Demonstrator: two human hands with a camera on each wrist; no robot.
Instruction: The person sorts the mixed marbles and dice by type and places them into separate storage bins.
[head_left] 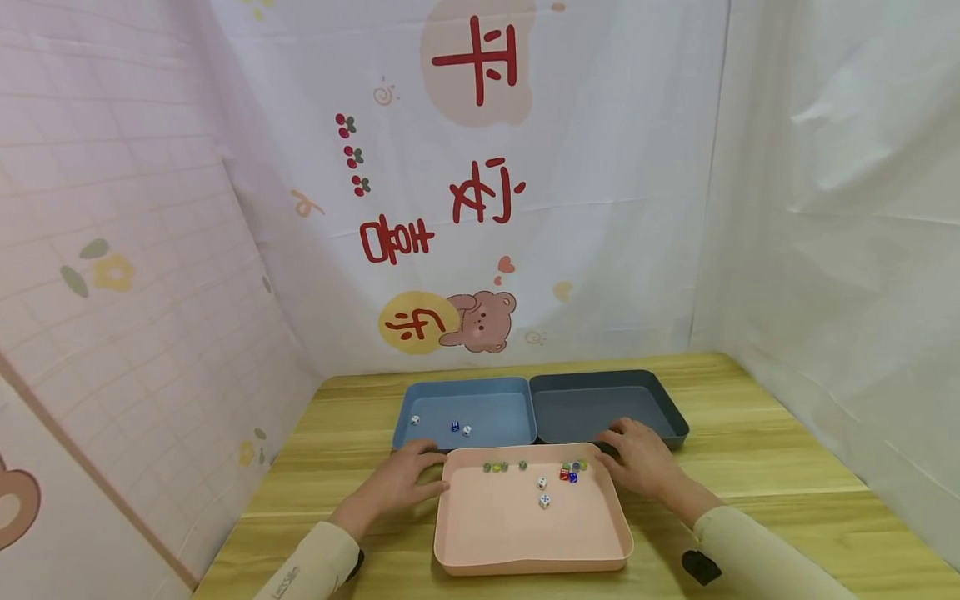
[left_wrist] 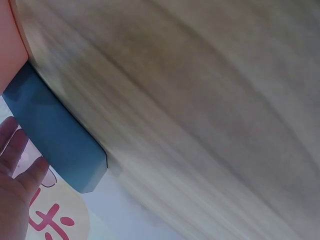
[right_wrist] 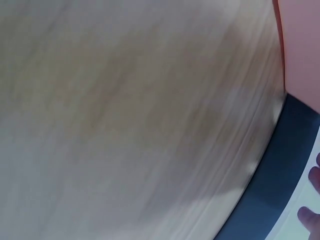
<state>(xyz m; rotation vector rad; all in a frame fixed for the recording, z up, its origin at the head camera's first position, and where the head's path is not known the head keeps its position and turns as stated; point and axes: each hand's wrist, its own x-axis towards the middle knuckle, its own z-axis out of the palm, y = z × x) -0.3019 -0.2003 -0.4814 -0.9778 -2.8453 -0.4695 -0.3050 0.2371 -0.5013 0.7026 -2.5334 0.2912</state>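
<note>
A pink tray lies at the front of the table, with several dice along its far side. Two white dice, a red die and a blue die sit right of its middle; small greenish see-through dice line the far wall. My left hand is at the tray's far left corner, fingers relaxed and pointing toward its rim. At the far right corner, my right hand has its fingers near the rim. Whether either hand touches the tray, I cannot tell. Neither holds a die.
Behind the pink tray stand a blue tray and a dark grey tray, side by side. In the blue one lie two white dice and a blue die. Printed cloth hangs around the wooden table.
</note>
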